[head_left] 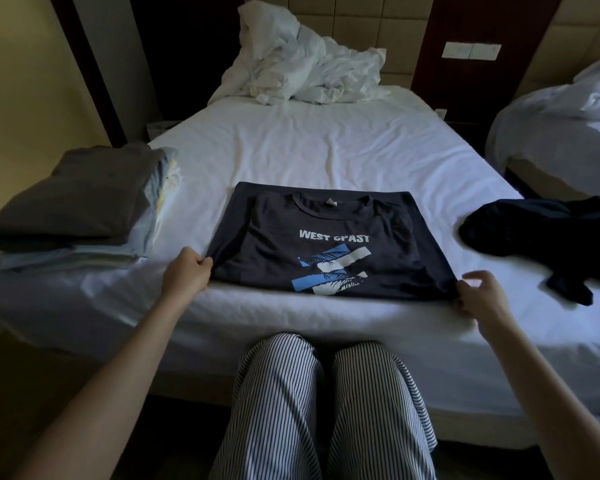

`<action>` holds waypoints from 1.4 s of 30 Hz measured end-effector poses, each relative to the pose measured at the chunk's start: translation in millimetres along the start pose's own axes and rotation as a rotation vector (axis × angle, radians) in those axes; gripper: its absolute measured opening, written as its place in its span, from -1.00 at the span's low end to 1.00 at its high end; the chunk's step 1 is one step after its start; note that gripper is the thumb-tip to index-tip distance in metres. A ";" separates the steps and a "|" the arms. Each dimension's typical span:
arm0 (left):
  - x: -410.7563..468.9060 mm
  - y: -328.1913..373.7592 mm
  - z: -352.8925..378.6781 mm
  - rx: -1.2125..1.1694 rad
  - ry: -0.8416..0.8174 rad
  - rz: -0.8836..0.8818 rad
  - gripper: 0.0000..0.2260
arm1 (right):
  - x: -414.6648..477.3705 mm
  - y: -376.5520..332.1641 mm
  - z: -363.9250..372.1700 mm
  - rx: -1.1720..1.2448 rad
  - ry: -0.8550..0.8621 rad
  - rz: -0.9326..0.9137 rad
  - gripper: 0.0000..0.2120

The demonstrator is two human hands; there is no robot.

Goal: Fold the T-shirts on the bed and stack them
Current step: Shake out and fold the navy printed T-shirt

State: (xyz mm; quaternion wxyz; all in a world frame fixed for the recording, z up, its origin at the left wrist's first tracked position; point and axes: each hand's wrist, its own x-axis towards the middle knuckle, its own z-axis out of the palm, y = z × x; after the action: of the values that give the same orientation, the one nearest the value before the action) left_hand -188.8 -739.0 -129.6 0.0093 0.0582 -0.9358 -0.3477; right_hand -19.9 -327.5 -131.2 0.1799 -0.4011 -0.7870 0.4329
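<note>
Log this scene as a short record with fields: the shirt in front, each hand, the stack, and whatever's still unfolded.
shirt in work: navy T-shirt, partly folded, print up, flat on the bed
left hand: pinches its near left corner
right hand: at its near right corner, grip blurred
stack: folded pile at left, grey shirt on top
unfolded: dark garment crumpled at right
bedding: white duvet bunched at the far end
</note>
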 end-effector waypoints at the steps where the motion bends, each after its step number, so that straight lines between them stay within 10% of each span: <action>1: -2.5 4.1 0.8 0.057 0.041 0.048 -0.79 | -6.3 -5.1 1.9 -0.022 0.030 -0.069 -0.82; 9: -8.6 -2.0 15.0 0.198 -0.041 0.379 -0.69 | -11.7 9.7 4.8 -0.392 -0.047 -0.176 -0.70; 24: -6.8 -9.2 -1.4 0.541 0.059 0.215 -0.57 | -26.2 -13.3 11.2 -0.766 -0.054 -0.204 -0.60; 29: 4.9 32.5 7.4 0.268 0.038 0.296 -0.82 | -13.2 -43.9 19.7 -0.619 -0.080 -0.245 -0.65; 39: 94.1 101.6 46.3 -0.276 -0.267 0.032 -0.27 | 70.2 -86.2 82.6 -0.236 -0.154 -0.160 -0.36; 42: 135.4 101.8 60.6 -0.443 -0.246 0.019 -0.48 | 94.9 -95.0 94.6 0.013 -0.121 -0.126 -0.37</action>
State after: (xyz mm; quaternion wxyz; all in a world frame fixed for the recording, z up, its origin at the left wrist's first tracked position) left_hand -337.2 -638.8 -112.3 -0.0891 0.0033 -0.8313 -0.5486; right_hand -182.9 -332.4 -111.9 0.1613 -0.3225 -0.8174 0.4493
